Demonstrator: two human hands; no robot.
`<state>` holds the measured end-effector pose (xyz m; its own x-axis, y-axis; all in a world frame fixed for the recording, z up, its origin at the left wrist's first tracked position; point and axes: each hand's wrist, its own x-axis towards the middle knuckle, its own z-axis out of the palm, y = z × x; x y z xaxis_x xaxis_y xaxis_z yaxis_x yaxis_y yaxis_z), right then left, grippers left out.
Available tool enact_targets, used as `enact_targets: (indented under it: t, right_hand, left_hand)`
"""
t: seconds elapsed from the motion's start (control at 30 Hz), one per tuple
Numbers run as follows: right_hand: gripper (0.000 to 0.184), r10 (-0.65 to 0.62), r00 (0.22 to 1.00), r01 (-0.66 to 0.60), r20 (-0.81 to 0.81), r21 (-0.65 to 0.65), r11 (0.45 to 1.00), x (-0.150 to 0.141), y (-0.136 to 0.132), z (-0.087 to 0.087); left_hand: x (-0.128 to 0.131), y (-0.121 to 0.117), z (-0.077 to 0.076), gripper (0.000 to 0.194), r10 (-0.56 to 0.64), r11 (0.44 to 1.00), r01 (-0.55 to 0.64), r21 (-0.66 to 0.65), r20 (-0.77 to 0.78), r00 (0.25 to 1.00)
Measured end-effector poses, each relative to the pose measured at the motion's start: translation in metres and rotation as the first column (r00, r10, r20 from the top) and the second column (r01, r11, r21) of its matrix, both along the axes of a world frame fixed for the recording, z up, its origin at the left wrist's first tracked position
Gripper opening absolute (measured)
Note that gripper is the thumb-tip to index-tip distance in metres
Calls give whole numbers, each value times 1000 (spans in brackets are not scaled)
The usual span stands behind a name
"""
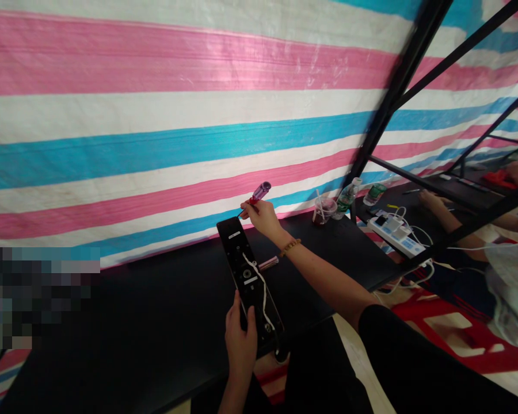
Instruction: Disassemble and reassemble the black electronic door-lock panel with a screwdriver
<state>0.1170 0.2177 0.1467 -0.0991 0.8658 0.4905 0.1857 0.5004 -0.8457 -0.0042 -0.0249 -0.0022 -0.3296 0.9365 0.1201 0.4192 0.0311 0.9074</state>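
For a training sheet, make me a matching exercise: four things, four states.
1. Purple-handled screwdriver
2. Long black device with white labels
3. White plastic power strip
4. Clear plastic cup

A. Straw standing in it
B. Touched by the left hand
C. Plugs in it
D. In the right hand's grip

Pairs: 1-D, 2-B, 3-C, 4-A

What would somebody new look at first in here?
Probably the huge pink, blue and white striped sheet behind the black table grabs the eye first. Next comes the purple-handled screwdriver in the right hand, at the far end of the long black panel that the left hand holds.
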Motion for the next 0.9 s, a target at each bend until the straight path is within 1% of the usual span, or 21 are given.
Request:
enact_targets:
  t: [0.07,0.1,0.13,0.17,0.2,0.23,0.27,0.33,0.37,0.43,0.47,0.53,0.67,0.77,0.9]
  right_hand:
    - [32,35,991,-39,-126,-30,999,3,-13,8]
    - [35,53,979,-63,-197,-46,997,5,-23,13]
    - [38,68,962,-87,-264,-62,994,8,-35,18]
    - [40,72,945,-103,-319,-81,991,11,-48,24]
    - [42,68,930,-109,-362,-93,990,14,-62,31]
    - [41,59,910,-108,-411,-96,989,17,-76,37]
    - [40,62,893,-118,-447,-98,988,20,-90,43]
    - [38,63,859,-134,-508,-104,985,26,-114,54]
    - [37,63,846,-140,-530,-107,984,28,-124,58]
    - [35,64,826,-148,-560,-106,983,32,-139,65]
    - [35,64,819,-152,-571,-107,983,33,-145,67]
    - [35,59,804,-158,-591,-117,981,36,-153,70]
    - [33,38,774,-166,-632,-144,976,41,-162,69]
    - [33,22,772,-158,-635,-160,974,45,-166,66]
    - [32,22,786,-152,-618,-158,976,48,-170,64]
  left_hand:
    - [-5,3,10,48,53,996,-55,74,26,998]
    - [-8,6,20,45,87,990,-92,108,50,995]
    - [-12,10,32,43,113,984,-123,130,77,991]
    - [-15,15,48,43,127,982,-143,124,122,984]
    - [-18,21,65,43,133,980,-160,117,205,970]
    - [-20,27,84,42,120,981,-158,112,283,951]
    - [-21,32,102,41,97,979,-152,135,344,934]
    - [-21,42,134,40,79,962,-175,211,400,913]
    - [-20,45,146,40,68,954,-181,238,416,907]
    - [-15,48,162,40,47,941,-187,283,439,897]
    - [-12,49,166,39,42,935,-194,298,448,893]
    - [-7,48,170,35,51,922,-217,321,456,889]
    - [-3,43,169,25,74,902,-248,354,438,896]
    - [-5,40,168,23,55,908,-220,357,419,906]
    - [-8,38,165,20,-4,929,-148,339,409,912]
